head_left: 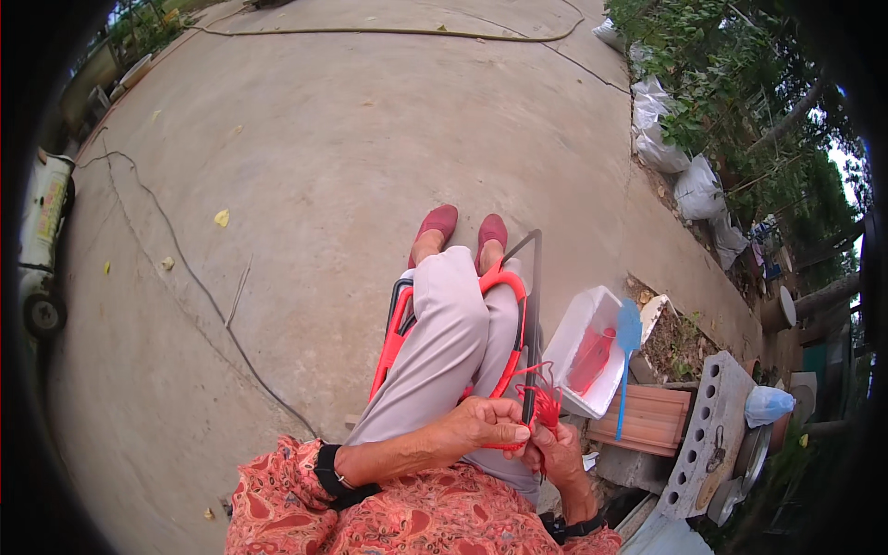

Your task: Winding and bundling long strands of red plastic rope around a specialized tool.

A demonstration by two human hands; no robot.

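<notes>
Pinching the red cord (548,407), the left hand (493,425) sits close against the right hand (561,456), which is also clamped on it, beside the dark bar (533,319); its loose ends splay upward, so they could tangle or catch on that bar; a slackened grip could let some slip down across the grey trousers (450,319).

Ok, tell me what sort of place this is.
Probably an outdoor yard: a broad concrete floor in daylight, leafy greenery along its right side, and white sacks lined up beside the plants.
</notes>
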